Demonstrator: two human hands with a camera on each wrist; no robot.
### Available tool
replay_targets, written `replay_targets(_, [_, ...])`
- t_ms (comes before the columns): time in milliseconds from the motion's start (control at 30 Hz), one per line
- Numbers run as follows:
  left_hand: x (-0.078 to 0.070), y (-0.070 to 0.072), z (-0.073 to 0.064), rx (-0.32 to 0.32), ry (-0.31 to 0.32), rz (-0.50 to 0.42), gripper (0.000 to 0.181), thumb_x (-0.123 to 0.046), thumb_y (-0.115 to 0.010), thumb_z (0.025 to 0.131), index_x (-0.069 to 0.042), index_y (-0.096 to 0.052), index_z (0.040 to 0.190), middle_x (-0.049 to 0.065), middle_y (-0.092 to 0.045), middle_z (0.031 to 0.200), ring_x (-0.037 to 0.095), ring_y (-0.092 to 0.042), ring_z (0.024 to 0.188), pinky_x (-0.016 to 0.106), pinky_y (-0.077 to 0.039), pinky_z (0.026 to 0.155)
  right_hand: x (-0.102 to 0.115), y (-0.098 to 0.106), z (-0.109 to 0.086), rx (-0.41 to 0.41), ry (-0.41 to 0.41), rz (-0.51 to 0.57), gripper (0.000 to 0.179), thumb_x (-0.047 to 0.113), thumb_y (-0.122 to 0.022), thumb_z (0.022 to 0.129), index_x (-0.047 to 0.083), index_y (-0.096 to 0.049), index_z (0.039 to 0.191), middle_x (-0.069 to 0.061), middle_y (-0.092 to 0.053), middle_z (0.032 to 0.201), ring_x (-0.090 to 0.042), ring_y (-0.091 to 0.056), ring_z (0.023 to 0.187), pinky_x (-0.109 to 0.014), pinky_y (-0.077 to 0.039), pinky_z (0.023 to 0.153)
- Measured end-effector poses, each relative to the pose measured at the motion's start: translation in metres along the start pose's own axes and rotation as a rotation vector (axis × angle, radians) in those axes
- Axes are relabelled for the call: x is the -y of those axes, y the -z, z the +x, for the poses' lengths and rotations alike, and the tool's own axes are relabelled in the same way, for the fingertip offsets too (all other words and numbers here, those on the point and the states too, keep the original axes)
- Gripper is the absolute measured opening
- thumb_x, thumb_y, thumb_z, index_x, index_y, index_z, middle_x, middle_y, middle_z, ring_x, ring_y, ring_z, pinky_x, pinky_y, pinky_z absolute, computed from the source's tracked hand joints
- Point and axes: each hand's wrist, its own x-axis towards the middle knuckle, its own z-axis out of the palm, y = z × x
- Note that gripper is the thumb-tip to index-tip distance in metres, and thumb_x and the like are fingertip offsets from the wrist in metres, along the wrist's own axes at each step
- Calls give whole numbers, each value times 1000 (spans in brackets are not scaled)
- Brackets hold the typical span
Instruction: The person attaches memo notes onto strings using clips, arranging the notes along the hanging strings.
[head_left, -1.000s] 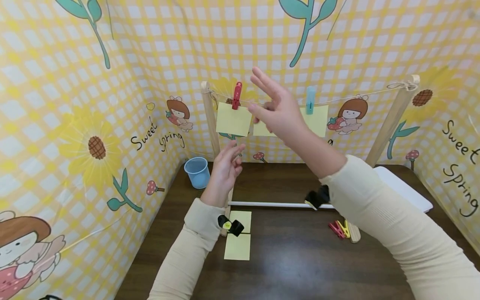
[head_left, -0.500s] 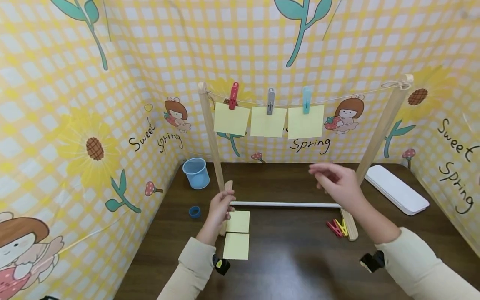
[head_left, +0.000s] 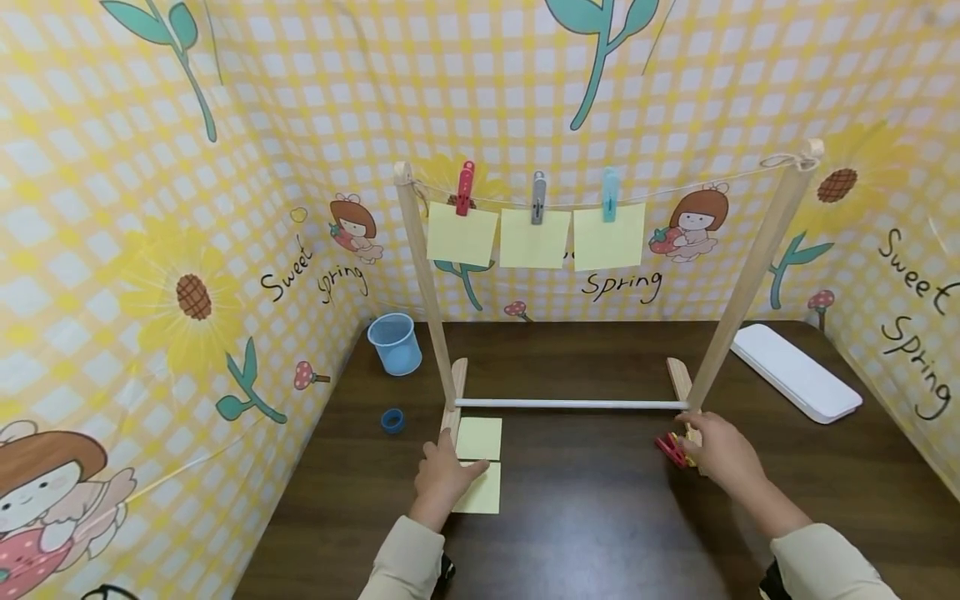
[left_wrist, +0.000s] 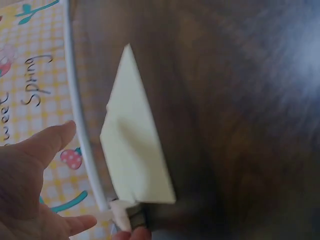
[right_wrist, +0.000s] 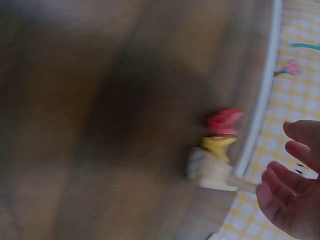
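Moved since the earlier frame: both hands, now lower; the left hand (head_left: 444, 475) is down beside the loose notes, the right hand (head_left: 723, 450) over the loose clips.

Left fingers: spread, grasping nothing; thumb over the nearer note (head_left: 482, 490), contact uncertain. Right fingers: loosely bent, apparently unloaded.

Loose stock, on the desk (head_left: 585, 517): nearer note and farther note (head_left: 479, 439), yellow, by the left foot of the wooden frame (head_left: 426, 287); red clip (right_wrist: 224, 121) and yellow clip (right_wrist: 218, 146), side by side at the right foot.

Hung stock, on the string (head_left: 675, 190): three yellow notes (head_left: 535, 242), under red, grey and light-blue pegs (head_left: 610, 196).

Handling, as judged: slide a fingertip under one note's edge and pinch it near a corner, so that the thin paper neither creases nor drags its neighbour; take a single clip by its handle ends, sparing the frame's foot a knock.

Lettering: "Sweet Spring", black script, on the checked cloth (head_left: 480, 92), left and right; at centre "Spring" reads whole, the word above mostly covered. Brands: none legible.
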Motion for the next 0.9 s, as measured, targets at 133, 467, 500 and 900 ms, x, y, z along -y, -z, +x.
replay_targets(133, [-3,-12,-3,-22,-3,65,98,-47,-82,63,-5,-35,138,26,-39,109,40,-49,79,50,-44,58,-8,-18,-7,13,31,-131,40,24,-78,73,3,-65,104,-16,-57,89,-36,-57,75,-46,-47,53])
replay_targets(467, [-8,-21,-7,-41,-14,5,99,-20,-88,59,-5,-32,140,29,-30,121,44,-49,78,47,-46,56,-18,-37,-14,-22,64,-192,41,28,-82,67,3,-65,94,-10,-49,75,-30,-52,61,-45,-44,49])
replay_targets(500, [-8,-21,-8,-45,-18,-7,100,-18,-89,59,-5,-32,140,29,-30,119,42,-48,77,46,-45,55,-19,-38,-14,-25,64,-195,40,27,-82,67,3,-65,94,-10,-49,75,-30,-51,62,-45,-44,49])
replay_targets(900, [-9,-26,-17,-108,-115,46,94,-13,-89,56,-10,-39,136,22,-53,91,39,-50,82,48,-45,62,-21,-46,-10,-109,110,-177,36,17,-82,67,5,-66,97,-10,-51,74,-32,-52,62,-46,-45,49])
